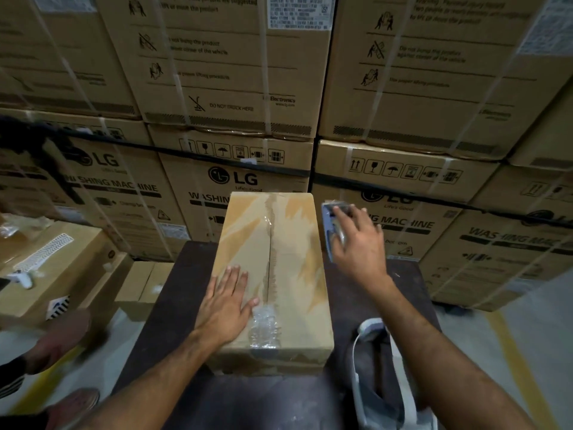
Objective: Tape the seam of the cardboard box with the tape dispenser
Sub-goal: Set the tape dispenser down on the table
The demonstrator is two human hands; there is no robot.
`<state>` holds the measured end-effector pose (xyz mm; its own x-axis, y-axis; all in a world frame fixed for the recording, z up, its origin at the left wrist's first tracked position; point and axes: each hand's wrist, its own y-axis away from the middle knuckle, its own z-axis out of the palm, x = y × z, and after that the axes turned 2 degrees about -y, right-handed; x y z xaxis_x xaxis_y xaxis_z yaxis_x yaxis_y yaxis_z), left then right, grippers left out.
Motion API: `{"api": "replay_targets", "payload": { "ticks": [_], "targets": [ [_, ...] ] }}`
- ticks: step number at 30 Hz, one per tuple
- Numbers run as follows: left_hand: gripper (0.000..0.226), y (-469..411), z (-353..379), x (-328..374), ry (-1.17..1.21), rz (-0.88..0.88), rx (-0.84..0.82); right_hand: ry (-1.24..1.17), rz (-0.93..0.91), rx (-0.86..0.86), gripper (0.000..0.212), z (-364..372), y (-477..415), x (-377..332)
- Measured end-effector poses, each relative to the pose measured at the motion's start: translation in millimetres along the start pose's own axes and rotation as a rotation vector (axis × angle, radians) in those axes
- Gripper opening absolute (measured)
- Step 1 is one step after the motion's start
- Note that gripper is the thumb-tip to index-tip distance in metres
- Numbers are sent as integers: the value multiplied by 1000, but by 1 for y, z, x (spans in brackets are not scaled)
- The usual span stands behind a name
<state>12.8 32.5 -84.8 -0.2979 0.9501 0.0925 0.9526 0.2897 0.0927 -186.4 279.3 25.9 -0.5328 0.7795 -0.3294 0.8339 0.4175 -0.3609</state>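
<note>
Cardboard box (pixel 294 243) lies lengthwise on the dark table (pixel 173 305), seam (pixel 269 252) looks mostly untaped bar a crumpled tape wad (pixel 263 330) at the near end, main pass not yet done; left hand (pixel 224 308) flat on the lid, fingers spread, right hand (pixel 359 246) grips the tape dispenser (pixel 333 221) just off the box's right side.

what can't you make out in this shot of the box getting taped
- Head view: the tape dispenser is motion-blurred and half covered by the right hand; whether its fingers grip or only touch it is unclear.
- Head view: crumpled clear tape hides the seam's near end on the cardboard box.
- Head view: the dark bag is cut off by the bottom edge.
</note>
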Motion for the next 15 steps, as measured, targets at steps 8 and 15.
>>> {"api": "replay_targets", "payload": {
  "ticks": [8, 15],
  "targets": [
    [79, -6, 17, -7, -74, 16, 14, 66, 101, -227, 66, 73, 35, 78],
    [81, -6, 21, -6, -106, 0, 0, 36, 169, -509, 64, 141, 85, 104]
  ]
}}
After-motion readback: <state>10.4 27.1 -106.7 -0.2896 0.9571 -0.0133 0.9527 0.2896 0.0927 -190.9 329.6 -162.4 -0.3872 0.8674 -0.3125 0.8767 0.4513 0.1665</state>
